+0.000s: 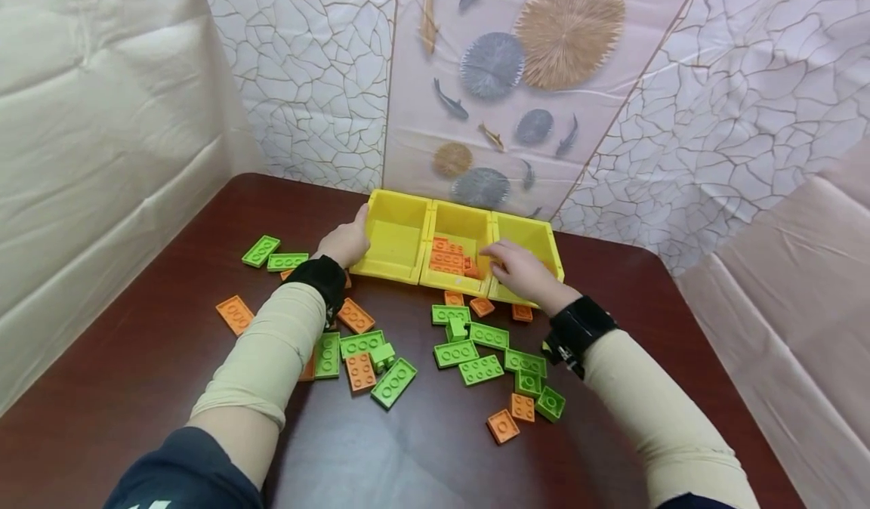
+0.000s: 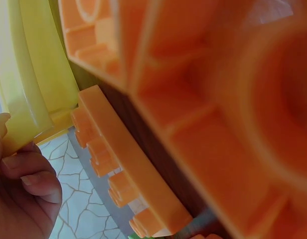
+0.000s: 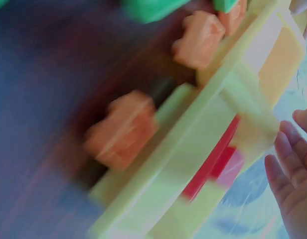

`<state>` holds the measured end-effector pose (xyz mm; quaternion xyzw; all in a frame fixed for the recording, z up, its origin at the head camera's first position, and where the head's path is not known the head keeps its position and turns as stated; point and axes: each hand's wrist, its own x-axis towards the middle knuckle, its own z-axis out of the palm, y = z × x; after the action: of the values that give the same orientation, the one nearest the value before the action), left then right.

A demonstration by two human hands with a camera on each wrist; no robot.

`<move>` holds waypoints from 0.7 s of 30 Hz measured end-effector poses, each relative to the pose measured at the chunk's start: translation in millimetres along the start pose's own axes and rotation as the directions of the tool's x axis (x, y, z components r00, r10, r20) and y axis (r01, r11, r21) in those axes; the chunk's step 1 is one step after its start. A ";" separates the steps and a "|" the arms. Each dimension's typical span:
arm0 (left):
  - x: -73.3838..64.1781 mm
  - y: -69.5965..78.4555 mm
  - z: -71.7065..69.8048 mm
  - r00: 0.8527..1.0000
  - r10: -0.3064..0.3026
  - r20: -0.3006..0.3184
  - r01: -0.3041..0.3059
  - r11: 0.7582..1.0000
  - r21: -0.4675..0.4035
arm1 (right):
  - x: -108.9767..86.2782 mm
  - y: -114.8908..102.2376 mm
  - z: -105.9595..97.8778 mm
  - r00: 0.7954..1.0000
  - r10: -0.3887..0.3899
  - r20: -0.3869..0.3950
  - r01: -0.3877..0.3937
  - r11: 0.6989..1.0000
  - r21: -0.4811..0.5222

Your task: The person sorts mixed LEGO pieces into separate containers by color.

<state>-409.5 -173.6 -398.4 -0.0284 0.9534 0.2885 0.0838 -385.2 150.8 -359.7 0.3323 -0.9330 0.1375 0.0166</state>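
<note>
A yellow three-compartment box (image 1: 387, 269) stands at the back of the table. My left hand (image 1: 347, 243) grips its left end, the thumb over the rim and the fingers curled against the outside in the left wrist view. Several orange bricks (image 1: 447, 258) lie in the middle compartment. Over the right compartment, near the divider, my right hand (image 1: 525, 273) hovers with loosely bent fingers and nothing in them. The right wrist view is blurred; a red piece (image 3: 213, 162) shows inside the box there, with the right hand's fingers spread beside it.
Green bricks (image 1: 481, 370) and orange bricks (image 1: 503, 426) lie scattered right of centre, some close against the box front. Another mix, including an orange brick (image 1: 360, 371) and a green brick (image 1: 394, 383), lies around the left forearm. A patterned backdrop (image 1: 476, 146) rises behind the table.
</note>
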 end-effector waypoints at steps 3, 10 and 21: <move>-0.1 0.3 -0.1 1.000 0.011 -0.007 -0.011 1.000 0.016 | -26.0 10.6 -0.5 1.000 0.020 -0.020 -0.020 1.000 0.009; -0.3 -0.7 0.1 1.000 0.005 -0.004 -0.005 1.000 0.024 | -71.4 31.5 17.8 0.998 0.029 0.052 -0.026 0.997 -0.066; -0.3 2.9 -0.5 0.999 0.031 -0.020 -0.031 0.999 0.044 | -91.5 35.4 28.5 0.997 0.033 0.070 -0.027 0.996 -0.080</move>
<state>-409.6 -171.5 -396.3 -0.0147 0.9605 0.2688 0.0703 -334.3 225.6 -407.0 0.3219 -0.9426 0.0888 -0.0054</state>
